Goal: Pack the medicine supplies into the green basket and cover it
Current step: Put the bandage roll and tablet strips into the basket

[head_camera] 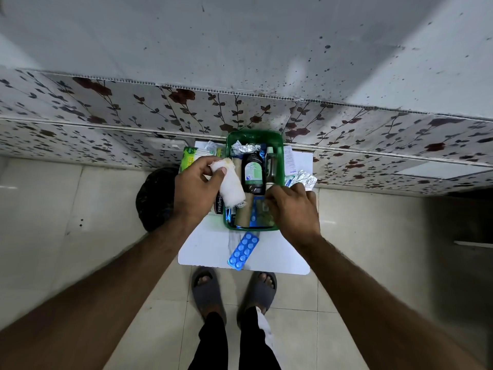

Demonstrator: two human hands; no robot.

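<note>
Green basket (279,145): I see it on the white table (208,247), at the far middle of the top, close to the flowered wall panel (133,108). No cover is on it.
Basket contents: a dark syrup bottle (253,174) with a green label lies along the middle; a second, slimmer bottle (271,166) lies just to its right. A brown roll (244,213) sits at the near end, with a blister strip (258,213) beside it. Crumpled foil (246,149) lies at the far end.
Left hand (198,189): closed around a white gauze bandage roll (232,182), thumb across its upper end. The roll is held tilted above the basket's left rim.
Right hand (290,206): knuckles up, over the basket's near right corner, fingers curled down into the basket. I cannot tell whether they grip anything.
Blue tablet strip (243,251): flat on the table, just in front of the basket's near wall.
Silver foil pack (306,178): on the table, right of the basket, beside a printed leaflet (289,161).
Green packet (188,157): on the table, left of the basket, partly behind my left hand.
Floor (80,209): pale tiles; a dark bag-like object (152,201) lies left of the table.
Feet: in grey slides (206,292), just short of the table's near edge.
</note>
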